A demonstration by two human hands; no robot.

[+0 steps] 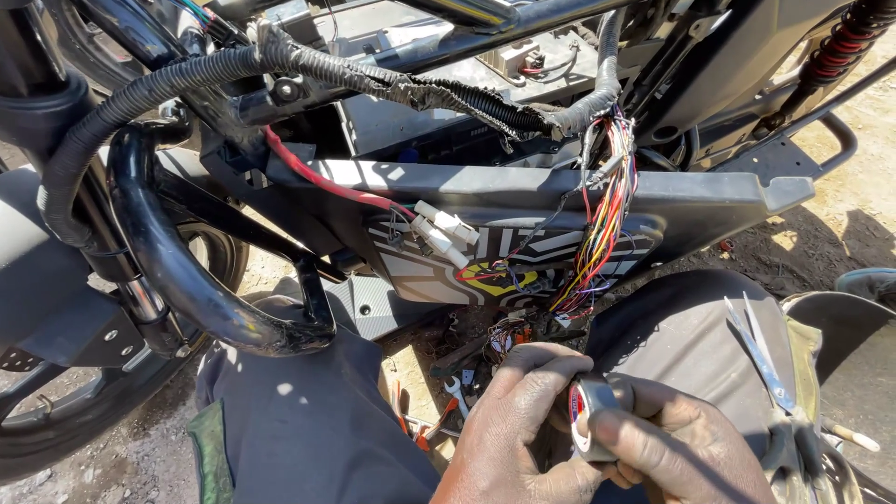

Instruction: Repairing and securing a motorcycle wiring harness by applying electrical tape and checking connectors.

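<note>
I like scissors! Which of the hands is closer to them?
Right. The right hand sits just beside the scissors on the knee; the left hand is farther off, across the tape roll.

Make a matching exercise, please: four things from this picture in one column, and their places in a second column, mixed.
Things:
1. tape roll
2. scissors
3. white connector
4. spanner

Places:
A. on the ground between the knees
B. held between both hands
C. lying on the right thigh
D. hanging at the end of the red cable, against the bike's side panel

Pairs: 1-B, 2-C, 3-D, 4-A

The left hand and right hand both grip the tape roll.
</note>
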